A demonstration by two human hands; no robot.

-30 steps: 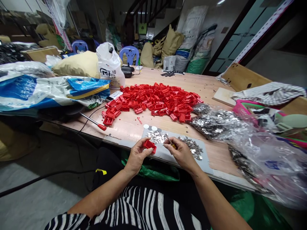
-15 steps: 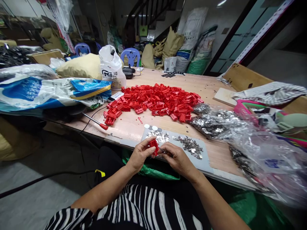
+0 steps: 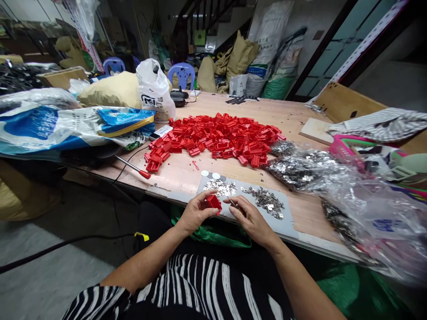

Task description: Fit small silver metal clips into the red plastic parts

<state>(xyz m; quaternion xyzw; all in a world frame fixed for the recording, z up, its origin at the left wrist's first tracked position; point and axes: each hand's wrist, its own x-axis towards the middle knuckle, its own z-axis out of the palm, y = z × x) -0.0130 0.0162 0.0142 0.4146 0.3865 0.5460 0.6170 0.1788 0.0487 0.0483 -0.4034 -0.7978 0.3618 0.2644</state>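
Hollow red plastic block (image 3: 214, 202): fingers of my left hand (image 3: 193, 214) cover part of it, far side hidden. Slim metal-tipped tool (image 3: 232, 203): handle mostly buried in my right hand (image 3: 251, 218); tip probably pointed, too small to be sure. Small silvery metal pieces (image 3: 220, 187): too tiny to make out singly. Blue-and-white plastic sack (image 3: 63, 129) cut by left edge, my black-and-white striped shirt (image 3: 207, 284) by bottom.

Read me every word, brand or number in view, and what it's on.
"M", large and dark, on the white bag; the letters after it are unclear.
Blue sack: pale characters, too blurred to read.
Clear bag: blue print, too blurred.
White box: mark too small.
Tall sack: print unreadable.
Red part in the left hand: none I can make out.
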